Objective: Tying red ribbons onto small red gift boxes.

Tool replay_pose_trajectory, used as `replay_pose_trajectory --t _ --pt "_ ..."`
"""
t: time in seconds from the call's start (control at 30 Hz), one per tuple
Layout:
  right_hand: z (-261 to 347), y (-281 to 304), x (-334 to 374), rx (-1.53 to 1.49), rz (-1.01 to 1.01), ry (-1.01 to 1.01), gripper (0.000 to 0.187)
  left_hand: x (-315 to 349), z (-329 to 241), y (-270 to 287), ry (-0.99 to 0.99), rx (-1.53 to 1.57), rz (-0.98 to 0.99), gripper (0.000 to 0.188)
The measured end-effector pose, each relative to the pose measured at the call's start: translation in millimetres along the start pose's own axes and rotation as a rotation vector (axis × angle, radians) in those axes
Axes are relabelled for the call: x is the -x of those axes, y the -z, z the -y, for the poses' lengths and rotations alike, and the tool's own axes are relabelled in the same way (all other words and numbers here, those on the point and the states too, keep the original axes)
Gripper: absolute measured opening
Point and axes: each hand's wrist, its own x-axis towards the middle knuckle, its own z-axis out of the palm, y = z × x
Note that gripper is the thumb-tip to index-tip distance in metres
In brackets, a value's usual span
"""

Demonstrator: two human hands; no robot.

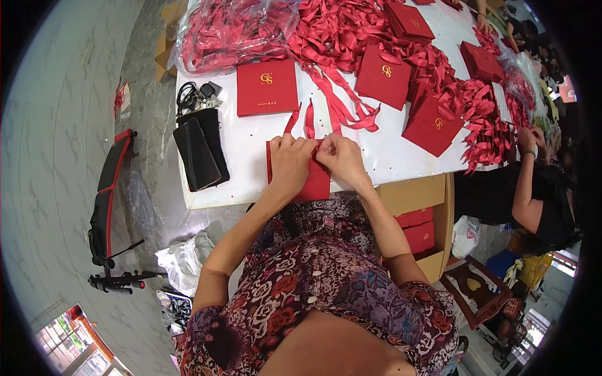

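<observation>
A flat red paper bag [316,187] lies at the near edge of the white table, right in front of me. My left hand [291,164] presses on it with bent fingers, the fingertips gripping near its top edge. At the same edge my right hand [342,160] pinches a red ribbon by the bag, thumb and fingertips together; the pinched part is mostly hidden. Loose red ribbon ends [310,119] stick out beyond the bag, away from me. Farther off lies a stack of red bags [266,89] with gold printing.
A black phone [199,153] on a dark cloth and keys [207,89] lie at left. Red ribbons [338,37] heap across the back, beside more red bags [384,76]. A cardboard box [444,216] holding red bags stands below the table at right. Another person's arm [530,182] works farther right.
</observation>
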Motion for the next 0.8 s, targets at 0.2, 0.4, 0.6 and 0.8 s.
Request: replay_pose_trajectory --t 0.2,0.4,0.6,0.8 --pt "2 -11 0 0.107 -0.106 0.095 0.017 2 7 0 0.094 0.204 -0.066 0.030" --pt "5 -12 -5 -0.010 -0.099 0.043 0.020 2 9 0 0.195 0.295 -0.074 0.030" --pt "10 -20 2 0.041 -0.190 0.045 0.019 12 -1 -14 0.289 0.435 -0.140 0.025" --pt "7 -5 2 0.050 -0.075 0.260 0.013 10 20 0 0.255 0.378 0.035 0.024"
